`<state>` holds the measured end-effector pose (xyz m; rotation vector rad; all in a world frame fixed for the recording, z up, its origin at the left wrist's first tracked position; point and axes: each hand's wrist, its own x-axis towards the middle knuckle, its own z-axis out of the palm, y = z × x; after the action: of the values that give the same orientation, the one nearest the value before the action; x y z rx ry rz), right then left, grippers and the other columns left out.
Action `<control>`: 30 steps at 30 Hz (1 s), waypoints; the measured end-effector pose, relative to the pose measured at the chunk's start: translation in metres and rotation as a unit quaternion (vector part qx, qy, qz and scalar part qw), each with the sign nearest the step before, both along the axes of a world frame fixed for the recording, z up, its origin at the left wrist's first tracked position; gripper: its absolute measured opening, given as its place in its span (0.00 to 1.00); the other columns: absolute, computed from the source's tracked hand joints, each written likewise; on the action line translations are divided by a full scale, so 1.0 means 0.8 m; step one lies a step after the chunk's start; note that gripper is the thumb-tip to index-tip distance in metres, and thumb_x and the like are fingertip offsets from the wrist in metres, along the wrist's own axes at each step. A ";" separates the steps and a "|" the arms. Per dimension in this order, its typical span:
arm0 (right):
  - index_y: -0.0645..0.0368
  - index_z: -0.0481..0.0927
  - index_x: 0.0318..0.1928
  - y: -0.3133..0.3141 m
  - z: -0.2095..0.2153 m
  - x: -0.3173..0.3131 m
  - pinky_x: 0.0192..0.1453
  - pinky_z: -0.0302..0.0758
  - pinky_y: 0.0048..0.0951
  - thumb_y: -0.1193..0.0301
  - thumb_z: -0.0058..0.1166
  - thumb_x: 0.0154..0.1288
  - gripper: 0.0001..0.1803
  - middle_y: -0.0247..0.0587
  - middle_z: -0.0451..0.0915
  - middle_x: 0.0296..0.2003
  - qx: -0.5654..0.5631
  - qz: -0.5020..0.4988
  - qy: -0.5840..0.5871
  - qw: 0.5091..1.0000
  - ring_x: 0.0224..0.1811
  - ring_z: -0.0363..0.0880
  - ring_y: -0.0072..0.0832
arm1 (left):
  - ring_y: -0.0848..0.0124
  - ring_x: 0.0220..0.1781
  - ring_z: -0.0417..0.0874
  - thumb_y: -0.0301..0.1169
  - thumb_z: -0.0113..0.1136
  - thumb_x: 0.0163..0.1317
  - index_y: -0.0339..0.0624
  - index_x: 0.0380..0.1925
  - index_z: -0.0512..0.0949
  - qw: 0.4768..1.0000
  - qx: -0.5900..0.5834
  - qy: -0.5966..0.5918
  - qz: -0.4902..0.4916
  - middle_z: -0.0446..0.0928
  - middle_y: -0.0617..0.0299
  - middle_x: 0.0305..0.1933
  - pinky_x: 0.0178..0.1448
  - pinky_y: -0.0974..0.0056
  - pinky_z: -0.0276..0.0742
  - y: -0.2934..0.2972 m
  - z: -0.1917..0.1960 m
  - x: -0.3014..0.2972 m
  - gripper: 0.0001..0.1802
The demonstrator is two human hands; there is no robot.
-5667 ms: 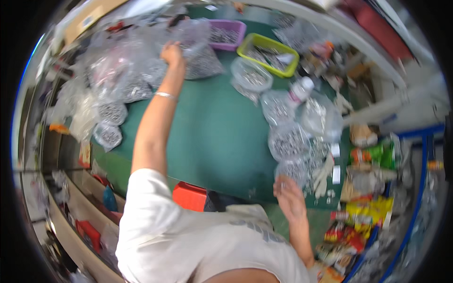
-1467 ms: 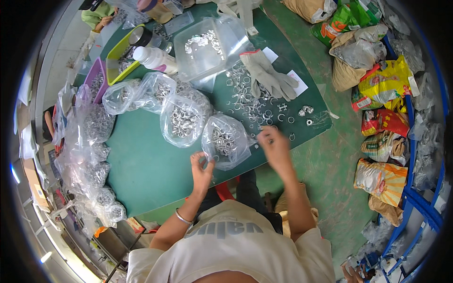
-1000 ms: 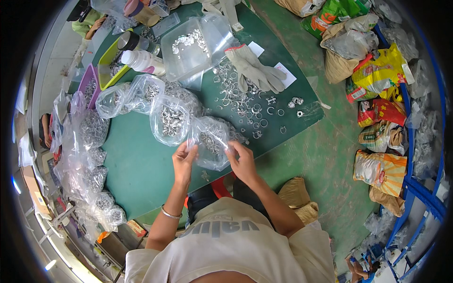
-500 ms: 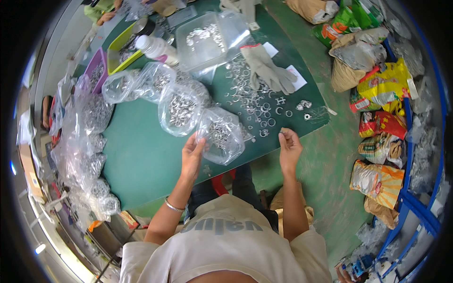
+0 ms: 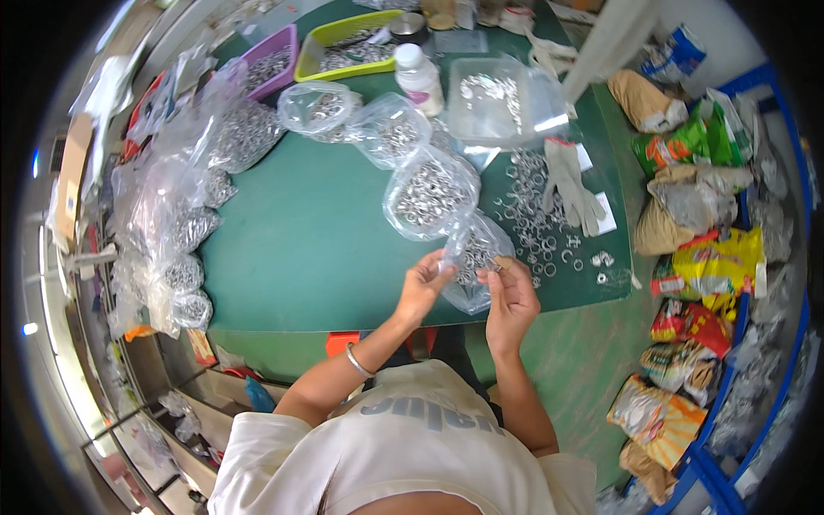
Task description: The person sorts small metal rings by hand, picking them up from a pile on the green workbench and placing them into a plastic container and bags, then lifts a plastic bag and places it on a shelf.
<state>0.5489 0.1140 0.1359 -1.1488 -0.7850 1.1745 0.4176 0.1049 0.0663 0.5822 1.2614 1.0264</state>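
Observation:
My left hand [image 5: 421, 289] pinches the near left rim of a clear plastic bag [image 5: 464, 299] that stands open on the green table. Small silver metal rings and pieces [image 5: 477, 254] fill the bag. Over its right side is my right hand [image 5: 515, 300], closed, its thumb and fingertips together; whatever they hold is too small to make out. Beyond, another open bag of silver rings [image 5: 429, 194] touches the first. Loose silver rings [image 5: 536, 223] lie spread to the right, beside a grey work glove [image 5: 565, 184].
Filled clear bags [image 5: 184, 227] line the table's left side. At the back stand a purple basket [image 5: 292, 64], a yellow-green basket [image 5: 302, 62], a white bottle [image 5: 418, 81] and a clear plastic box [image 5: 468, 129]. Colourful sacks [image 5: 657, 412] sit on the floor at right.
My right hand has come left from above the loose rings to the bag. My left hand stays at the bag's rim. The whole view has shifted and turned.

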 end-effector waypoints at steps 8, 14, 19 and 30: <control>0.68 0.73 0.46 0.027 0.032 -0.051 0.46 0.70 0.21 0.80 0.50 0.61 0.12 0.36 0.75 0.39 -0.015 0.158 0.021 0.987 0.41 0.73 0.20 | 0.74 0.44 0.73 0.25 0.51 0.62 0.39 0.53 0.68 0.957 0.126 0.207 0.158 0.70 0.60 0.48 0.49 0.69 0.70 -0.017 0.036 -0.003 0.18; 0.67 0.75 0.44 0.018 0.050 -0.085 0.47 0.68 0.20 0.81 0.52 0.59 0.12 0.35 0.73 0.40 0.003 0.256 -0.006 0.967 0.41 0.71 0.20 | 0.79 0.42 0.72 0.20 0.53 0.61 0.34 0.48 0.72 0.957 0.197 -0.031 0.209 0.71 0.63 0.43 0.44 0.75 0.69 -0.024 0.125 -0.060 0.15; 0.66 0.76 0.44 0.018 0.063 -0.111 0.42 0.68 0.20 0.83 0.53 0.56 0.13 0.36 0.73 0.37 0.099 0.318 -0.127 0.934 0.35 0.70 0.20 | 0.78 0.40 0.75 0.19 0.55 0.58 0.32 0.39 0.77 0.945 0.220 0.024 0.240 0.74 0.60 0.40 0.41 0.74 0.71 -0.038 0.136 -0.076 0.09; 0.64 0.76 0.44 -0.017 -0.010 -0.096 0.38 0.69 0.20 0.77 0.52 0.59 0.11 0.36 0.77 0.33 -0.022 0.473 -0.181 0.862 0.33 0.73 0.19 | 0.79 0.25 0.74 0.30 0.60 0.57 0.35 0.31 0.79 0.914 0.097 0.146 0.365 0.77 0.65 0.25 0.30 0.74 0.70 -0.039 0.066 -0.245 0.08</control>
<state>0.4723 0.1001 0.1278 -1.0376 -1.7426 1.7923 0.2213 0.0737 0.1192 0.4225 1.7114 1.7496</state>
